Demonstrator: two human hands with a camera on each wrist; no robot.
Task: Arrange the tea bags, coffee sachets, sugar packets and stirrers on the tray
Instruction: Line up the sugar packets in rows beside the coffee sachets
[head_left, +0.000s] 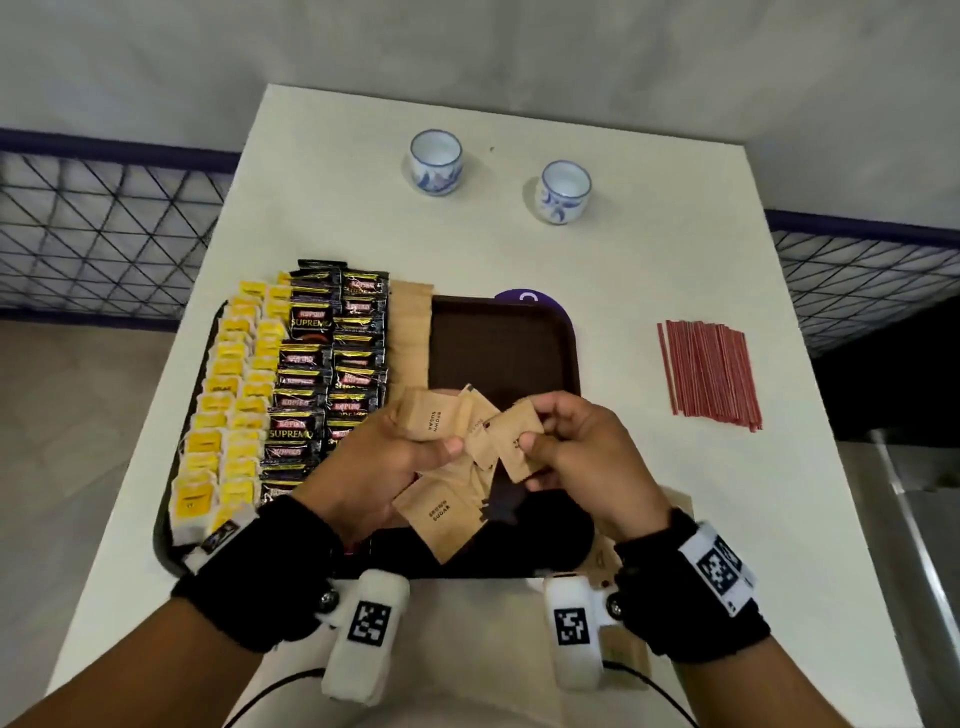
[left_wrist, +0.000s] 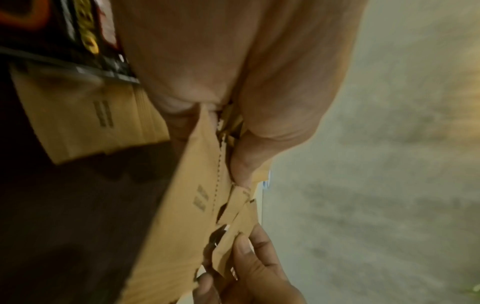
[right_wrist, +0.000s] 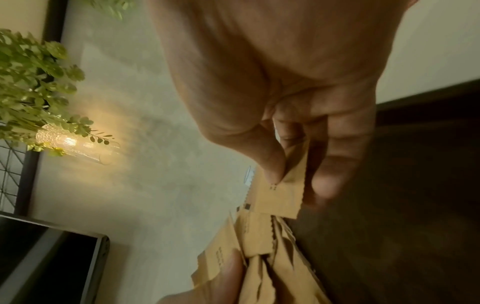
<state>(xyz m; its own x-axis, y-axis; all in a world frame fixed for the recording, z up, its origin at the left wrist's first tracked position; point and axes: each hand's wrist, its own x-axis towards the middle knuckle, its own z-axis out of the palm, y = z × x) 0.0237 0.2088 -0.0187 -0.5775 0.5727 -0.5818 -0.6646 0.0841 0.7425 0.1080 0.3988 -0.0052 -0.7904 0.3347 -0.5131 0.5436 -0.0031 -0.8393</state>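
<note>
A dark brown tray (head_left: 519, 358) lies on the white table. Its left side holds rows of yellow tea bags (head_left: 228, 405), then black coffee sachets (head_left: 332, 374), then a row of brown sugar packets (head_left: 410, 332). Above the tray's near half my left hand (head_left: 384, 462) grips a loose fan of brown sugar packets (head_left: 441, 509), thumb on top. My right hand (head_left: 566, 441) pinches one packet (head_left: 519, 441) of that fan between thumb and fingers. In the left wrist view the packets (left_wrist: 197, 205) run from my left thumb down to the right hand's fingertips (left_wrist: 244, 253). The right wrist view shows the pinched packet (right_wrist: 283, 197).
A bundle of red stirrers (head_left: 709, 374) lies on the table right of the tray. Two blue-and-white cups (head_left: 435, 161) (head_left: 564, 191) stand at the far side. More brown packets (head_left: 623, 644) lie under my right wrist. A purple disc (head_left: 524, 297) peeks from behind the tray.
</note>
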